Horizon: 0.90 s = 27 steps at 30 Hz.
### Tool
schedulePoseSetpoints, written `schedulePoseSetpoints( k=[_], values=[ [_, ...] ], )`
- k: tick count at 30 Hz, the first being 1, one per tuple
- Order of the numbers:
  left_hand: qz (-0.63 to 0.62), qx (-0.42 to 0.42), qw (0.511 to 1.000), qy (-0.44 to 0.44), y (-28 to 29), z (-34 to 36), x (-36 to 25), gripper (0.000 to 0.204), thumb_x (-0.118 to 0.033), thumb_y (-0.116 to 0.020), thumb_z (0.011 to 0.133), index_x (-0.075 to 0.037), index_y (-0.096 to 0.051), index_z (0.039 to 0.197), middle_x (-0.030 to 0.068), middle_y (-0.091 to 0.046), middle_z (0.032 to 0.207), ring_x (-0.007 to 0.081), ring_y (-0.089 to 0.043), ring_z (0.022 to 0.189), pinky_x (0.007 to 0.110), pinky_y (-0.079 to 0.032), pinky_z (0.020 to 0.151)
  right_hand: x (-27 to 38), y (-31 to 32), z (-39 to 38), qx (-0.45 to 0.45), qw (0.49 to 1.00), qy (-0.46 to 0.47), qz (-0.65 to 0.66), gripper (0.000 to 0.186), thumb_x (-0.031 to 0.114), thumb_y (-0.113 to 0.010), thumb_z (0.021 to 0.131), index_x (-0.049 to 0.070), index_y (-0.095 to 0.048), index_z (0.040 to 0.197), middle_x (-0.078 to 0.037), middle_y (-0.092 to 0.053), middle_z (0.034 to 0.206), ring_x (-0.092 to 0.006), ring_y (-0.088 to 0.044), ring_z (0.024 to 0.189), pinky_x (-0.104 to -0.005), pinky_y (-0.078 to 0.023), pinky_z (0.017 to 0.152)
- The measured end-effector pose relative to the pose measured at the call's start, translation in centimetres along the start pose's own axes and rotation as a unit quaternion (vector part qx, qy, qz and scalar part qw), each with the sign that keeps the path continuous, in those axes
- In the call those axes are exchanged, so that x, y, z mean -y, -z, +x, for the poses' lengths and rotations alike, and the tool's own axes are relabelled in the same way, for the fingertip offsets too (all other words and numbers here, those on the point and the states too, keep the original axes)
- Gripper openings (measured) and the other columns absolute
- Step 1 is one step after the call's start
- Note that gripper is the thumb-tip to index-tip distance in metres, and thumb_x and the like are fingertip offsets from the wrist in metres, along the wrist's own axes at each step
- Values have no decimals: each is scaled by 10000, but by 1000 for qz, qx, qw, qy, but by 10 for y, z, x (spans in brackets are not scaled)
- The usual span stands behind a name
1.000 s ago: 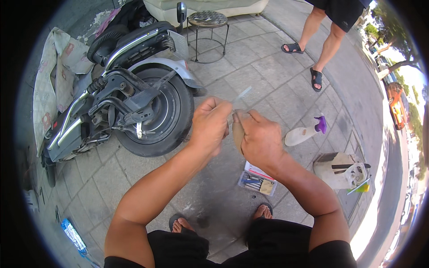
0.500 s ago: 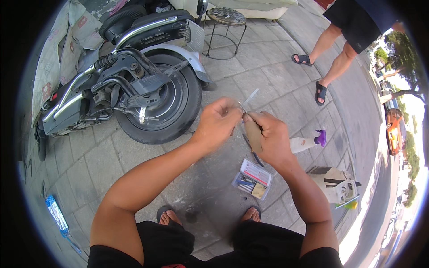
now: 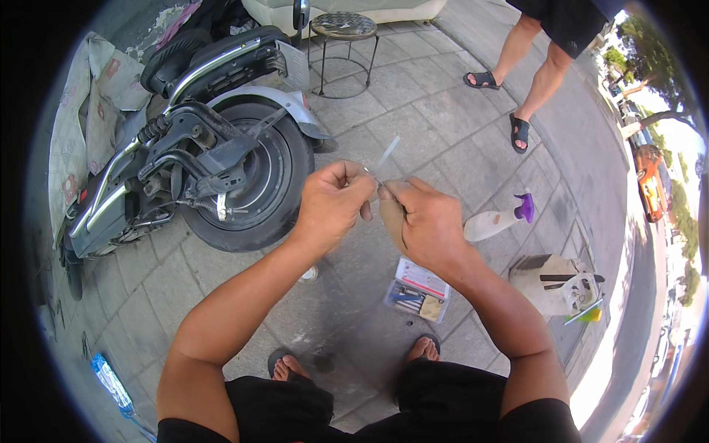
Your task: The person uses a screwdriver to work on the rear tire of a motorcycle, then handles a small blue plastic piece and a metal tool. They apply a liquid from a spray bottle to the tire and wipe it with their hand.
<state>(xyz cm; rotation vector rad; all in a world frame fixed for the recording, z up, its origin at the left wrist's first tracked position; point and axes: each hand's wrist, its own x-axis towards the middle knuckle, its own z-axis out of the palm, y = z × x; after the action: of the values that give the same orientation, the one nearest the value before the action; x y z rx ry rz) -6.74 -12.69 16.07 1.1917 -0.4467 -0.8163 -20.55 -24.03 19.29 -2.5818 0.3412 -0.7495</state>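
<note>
My left hand (image 3: 332,207) is pinched on a thin translucent strip (image 3: 389,151), with a small shiny piece at my fingertips. Close against it, my right hand (image 3: 430,225) grips a tan, flattish piece (image 3: 392,225); the pliers glimpsed in this hand earlier are mostly hidden now. Both hands meet at fingertip height over the paving. Below them lies an open plastic case (image 3: 417,295) of small tools and parts. A white spray bottle (image 3: 487,225) with a purple head lies just beyond my right hand.
A scooter (image 3: 199,159) lies on its side at left beside patterned sheeting (image 3: 77,125). A round stool (image 3: 343,28) and pale sofa stand behind. Another person's legs (image 3: 550,81) are upper right. A whitish container (image 3: 550,288) sits right, a blue packet (image 3: 111,387) lower left, cars along the street.
The view has shifted slightly with my head. My hands stay together but have turned a little, and the strip stands steeper. The pliers' handle seen half a second ago is no longer clearly visible.
</note>
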Motion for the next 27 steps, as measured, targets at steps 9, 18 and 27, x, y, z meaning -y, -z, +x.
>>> schedulePoseSetpoints(
  k=[9,18,27],
  values=[
    [-30,-1,999,-11,2,3,3,67,-110,-689,1025,-51,-666,1004,19,-639,748,88,-609,569,221,-337,425,-2,1,1,-3,1000,17,-17,123,176,-706,975,55,-721,972,-138,-648,777,-369,-672,648,-477,-514,552],
    [-50,-36,995,75,-4,0,-7,151,-119,-694,968,-82,-606,851,-28,-512,669,78,-469,510,281,-319,452,5,1,-8,24,994,51,-94,243,53,-713,787,-3,-705,1023,-138,-689,908,-335,-724,863,-450,-594,716],
    [117,-26,993,-8,7,8,1,157,-107,-678,930,-60,-601,802,-39,-508,680,52,-447,622,286,-351,523,8,0,-6,42,993,57,-95,273,35,-705,746,8,-678,1017,-145,-686,933,-346,-718,871,-456,-594,738]
  ],
)
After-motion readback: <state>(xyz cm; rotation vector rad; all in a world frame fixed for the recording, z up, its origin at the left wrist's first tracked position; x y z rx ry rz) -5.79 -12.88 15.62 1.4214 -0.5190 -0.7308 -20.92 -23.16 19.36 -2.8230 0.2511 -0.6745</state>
